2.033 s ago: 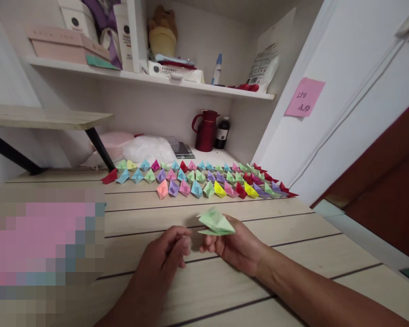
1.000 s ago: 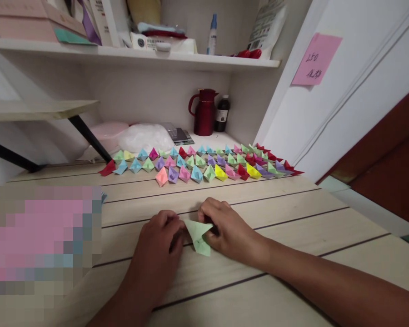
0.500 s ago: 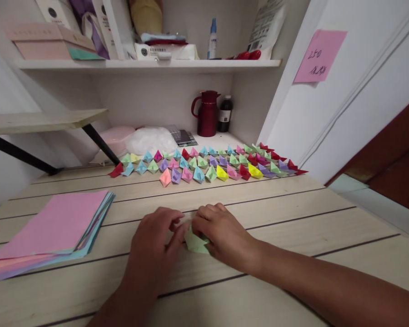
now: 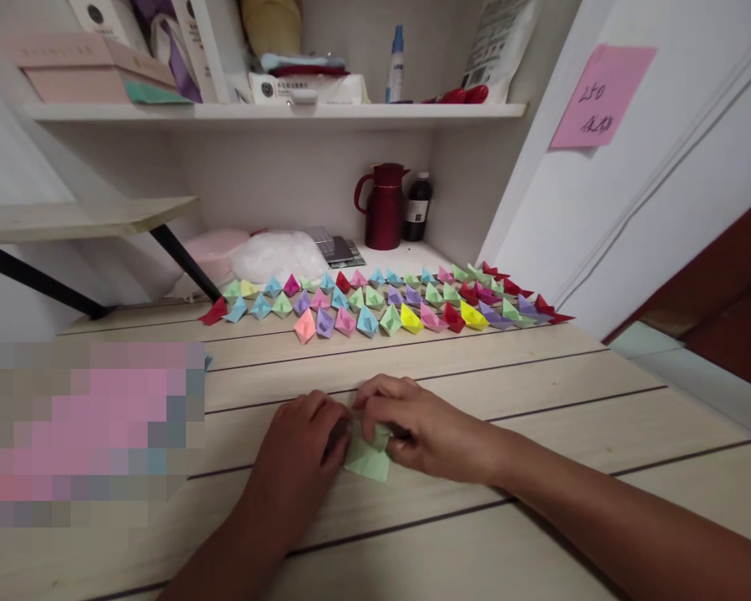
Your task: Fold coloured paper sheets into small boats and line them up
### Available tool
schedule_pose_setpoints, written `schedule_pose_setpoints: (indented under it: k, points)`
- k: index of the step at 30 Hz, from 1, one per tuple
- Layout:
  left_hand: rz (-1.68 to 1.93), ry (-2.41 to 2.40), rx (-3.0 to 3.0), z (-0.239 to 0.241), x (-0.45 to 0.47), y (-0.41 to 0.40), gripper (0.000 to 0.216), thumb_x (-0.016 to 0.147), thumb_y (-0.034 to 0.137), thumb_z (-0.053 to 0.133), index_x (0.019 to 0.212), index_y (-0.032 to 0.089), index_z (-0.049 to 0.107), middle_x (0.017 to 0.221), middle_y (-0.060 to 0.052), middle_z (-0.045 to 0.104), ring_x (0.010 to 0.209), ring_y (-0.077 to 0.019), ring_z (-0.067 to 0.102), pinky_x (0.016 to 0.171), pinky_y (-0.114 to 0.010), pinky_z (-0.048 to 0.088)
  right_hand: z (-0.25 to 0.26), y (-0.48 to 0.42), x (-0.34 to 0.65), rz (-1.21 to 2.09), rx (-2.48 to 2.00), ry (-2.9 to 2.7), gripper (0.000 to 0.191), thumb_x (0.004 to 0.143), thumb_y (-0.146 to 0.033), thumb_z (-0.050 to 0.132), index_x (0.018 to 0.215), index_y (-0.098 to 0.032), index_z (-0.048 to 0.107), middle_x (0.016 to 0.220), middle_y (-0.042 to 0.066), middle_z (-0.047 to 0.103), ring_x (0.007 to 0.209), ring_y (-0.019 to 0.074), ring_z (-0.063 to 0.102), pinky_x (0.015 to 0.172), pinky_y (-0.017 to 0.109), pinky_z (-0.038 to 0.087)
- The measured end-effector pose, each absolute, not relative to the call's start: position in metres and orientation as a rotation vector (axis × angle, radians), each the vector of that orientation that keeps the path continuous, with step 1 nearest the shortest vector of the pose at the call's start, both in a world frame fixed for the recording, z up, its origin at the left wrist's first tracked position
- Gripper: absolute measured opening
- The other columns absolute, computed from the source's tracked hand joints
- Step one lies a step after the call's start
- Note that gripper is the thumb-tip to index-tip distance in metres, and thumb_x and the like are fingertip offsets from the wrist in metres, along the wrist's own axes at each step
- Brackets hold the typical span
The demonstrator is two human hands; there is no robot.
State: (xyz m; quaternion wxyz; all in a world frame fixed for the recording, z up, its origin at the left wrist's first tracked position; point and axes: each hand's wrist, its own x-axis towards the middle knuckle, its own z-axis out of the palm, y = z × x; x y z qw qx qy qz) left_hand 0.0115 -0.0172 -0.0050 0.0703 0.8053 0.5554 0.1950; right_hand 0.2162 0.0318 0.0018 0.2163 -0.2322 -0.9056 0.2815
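Observation:
A partly folded sheet of light green paper (image 4: 368, 464) lies on the wooden tabletop between my hands. My left hand (image 4: 308, 434) is curled at the paper's left side, thumb and fingers closed on its edge. From the right, my right hand (image 4: 406, 426) reaches over the paper, its fingers bent and pressing on the upper part. The fingers cover the far edge of the sheet. Beyond both hands stand rows of small folded paper boats (image 4: 390, 320) in many colours.
A pink-topped stack of paper (image 4: 113, 417), pixelated here, is at the left. A black-legged wooden stand (image 4: 88, 219) rises behind it. At the back are a clear plastic bag (image 4: 279, 256), a dark red jug (image 4: 385, 209) and a dark bottle (image 4: 417, 209) below a white shelf (image 4: 275, 114).
More of the green paper shows, and it sits slightly nearer me. My left hand has moved right against it; my right fingers have lifted and spread a little. The view has shifted slightly.

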Motion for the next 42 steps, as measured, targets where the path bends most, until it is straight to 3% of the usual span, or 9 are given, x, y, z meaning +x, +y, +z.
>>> schedule_pose_setpoints:
  k: [4,11,14,18,25,32,36,42]
  points:
    - [0.557,1.669,2.425,-0.007,0.01,-0.017,0.017,0.081,0.016,0.055,0.094,0.022,0.063,0.094,-0.005,0.063,0.09,-0.0232,0.057,0.081,-0.039,0.043,0.008,0.036,0.221,0.815,-0.537,-2.61,0.03,0.075,0.002,0.057,0.086,-0.023,0.069,0.115,0.003,0.058,0.11,0.0169,0.054,0.099,0.034,0.032]
    - [0.855,1.572,2.506,-0.006,0.008,-0.024,0.008,0.085,0.019,0.056,0.088,0.022,0.062,0.087,-0.002,0.061,0.082,-0.0178,0.057,0.079,-0.035,0.044,0.027,0.036,0.23,0.693,-0.477,-2.834,0.026,0.087,-0.013,0.059,0.101,-0.031,0.072,0.127,0.004,0.057,0.113,0.0191,0.054,0.097,0.037,0.033]
    - [0.831,1.494,2.596,-0.005,0.011,-0.026,0.008,0.085,0.02,0.055,0.083,0.022,0.063,0.084,-0.001,0.061,0.078,-0.0174,0.058,0.078,-0.036,0.044,0.034,0.03,0.233,0.641,-0.493,-2.901,0.031,0.086,-0.013,0.06,0.108,-0.032,0.07,0.129,0.004,0.057,0.115,0.0203,0.052,0.098,0.038,0.032]
    - [0.551,1.471,2.606,-0.008,0.015,-0.025,0.016,0.077,0.019,0.065,0.093,0.022,0.066,0.089,-0.003,0.064,0.085,-0.0225,0.06,0.079,-0.041,0.045,0.036,0.028,0.236,0.693,-0.458,-2.892,0.031,0.086,-0.013,0.06,0.111,-0.031,0.069,0.128,0.005,0.058,0.118,0.0206,0.051,0.1,0.037,0.033]
    - [0.351,1.51,2.547,-0.006,0.016,-0.024,0.018,0.081,0.019,0.06,0.098,0.022,0.065,0.095,-0.005,0.064,0.09,-0.0255,0.059,0.081,-0.046,0.044,0.022,0.045,0.232,0.962,-0.555,-2.593,0.015,0.088,-0.014,0.058,0.099,-0.018,0.067,0.101,0.006,0.068,0.096,0.0147,0.061,0.088,0.027,0.044]
    - [0.338,1.457,2.587,-0.003,0.016,-0.026,0.009,0.082,0.017,0.059,0.089,0.019,0.063,0.094,-0.005,0.064,0.091,-0.024,0.058,0.084,-0.044,0.044,0.015,0.039,0.227,0.789,-0.415,-2.718,0.017,0.079,-0.015,0.07,0.095,-0.022,0.069,0.11,0.004,0.064,0.104,0.0154,0.059,0.096,0.03,0.039]
    - [0.295,1.411,2.555,-0.001,0.013,-0.024,0.007,0.085,0.024,0.058,0.085,0.02,0.063,0.093,-0.004,0.064,0.089,-0.0238,0.058,0.081,-0.043,0.044,0.017,0.035,0.226,0.717,-0.467,-2.757,0.018,0.08,-0.016,0.07,0.096,-0.023,0.066,0.111,0.004,0.065,0.107,0.018,0.057,0.096,0.033,0.039]
    - [0.282,1.361,2.505,0.003,0.005,-0.02,0.025,0.072,0.033,0.073,0.089,0.02,0.061,0.099,-0.004,0.064,0.094,-0.025,0.057,0.083,-0.042,0.042,0.02,0.035,0.226,0.701,-0.523,-2.754,0.014,0.081,-0.012,0.066,0.093,-0.019,0.064,0.109,0.006,0.065,0.102,0.0177,0.059,0.091,0.03,0.043]
